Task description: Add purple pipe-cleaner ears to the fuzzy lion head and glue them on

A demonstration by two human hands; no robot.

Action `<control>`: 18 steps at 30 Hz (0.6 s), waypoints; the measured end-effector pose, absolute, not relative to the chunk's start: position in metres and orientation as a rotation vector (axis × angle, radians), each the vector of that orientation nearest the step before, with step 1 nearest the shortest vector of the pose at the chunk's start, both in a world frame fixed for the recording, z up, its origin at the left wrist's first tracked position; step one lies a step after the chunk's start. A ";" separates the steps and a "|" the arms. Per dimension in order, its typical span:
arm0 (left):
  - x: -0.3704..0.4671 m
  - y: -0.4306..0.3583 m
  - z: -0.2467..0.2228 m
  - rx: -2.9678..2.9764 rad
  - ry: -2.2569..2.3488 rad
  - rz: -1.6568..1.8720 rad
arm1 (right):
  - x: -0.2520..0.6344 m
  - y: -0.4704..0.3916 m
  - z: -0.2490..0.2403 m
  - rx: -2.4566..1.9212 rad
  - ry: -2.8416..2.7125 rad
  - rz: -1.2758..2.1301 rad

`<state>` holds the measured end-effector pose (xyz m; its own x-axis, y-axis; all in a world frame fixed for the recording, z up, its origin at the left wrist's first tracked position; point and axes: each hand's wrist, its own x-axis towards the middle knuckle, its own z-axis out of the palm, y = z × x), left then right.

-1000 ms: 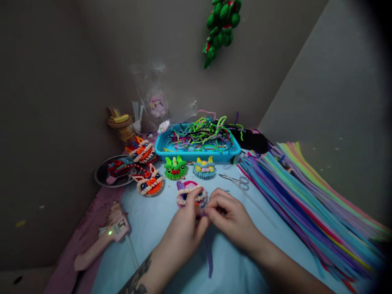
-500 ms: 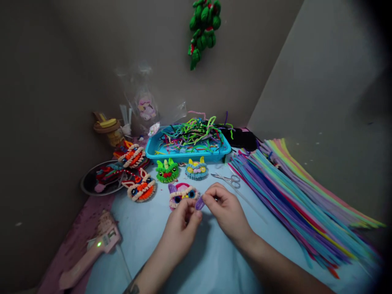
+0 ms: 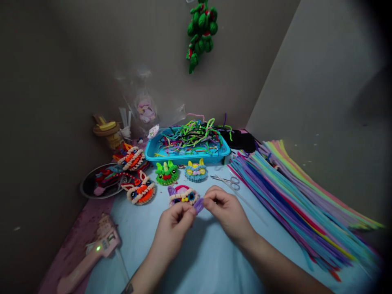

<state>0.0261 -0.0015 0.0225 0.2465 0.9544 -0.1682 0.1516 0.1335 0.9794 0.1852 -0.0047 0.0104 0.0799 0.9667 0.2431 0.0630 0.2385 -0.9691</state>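
Observation:
A small purple fuzzy piece (image 3: 199,206) is stretched between my two hands above the blue cloth. My left hand (image 3: 175,224) pinches its left end between thumb and forefinger. Its right end is pinched by my right hand (image 3: 227,209), whose other fingers are curled in. Just behind them lies a cream and pink animal face (image 3: 183,196) with one purple ear at its upper left; my fingers partly hide its lower edge. A green face (image 3: 167,173) and a blue and yellow face (image 3: 196,171) sit farther back, with scissors (image 3: 228,181) to their right.
A blue tray (image 3: 190,157) heaped with fuzzy stem scraps stands at the back. Long coloured stems (image 3: 294,204) spread across the right. At the left are orange faces (image 3: 141,192), a round dish (image 3: 88,192) and a pink glue gun (image 3: 92,257) with a green light.
My left hand has shifted slightly left and now grips the purple piece's left end, showing more of the piece between my hands. My right hand has hardly moved.

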 end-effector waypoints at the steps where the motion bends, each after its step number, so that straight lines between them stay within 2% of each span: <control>1: 0.026 -0.001 0.024 1.284 1.168 0.834 | 0.187 -0.004 0.011 -1.075 -1.292 0.961; 18: 0.026 -0.004 0.034 1.260 1.096 0.747 | 0.196 -0.004 0.012 -0.972 -1.380 0.880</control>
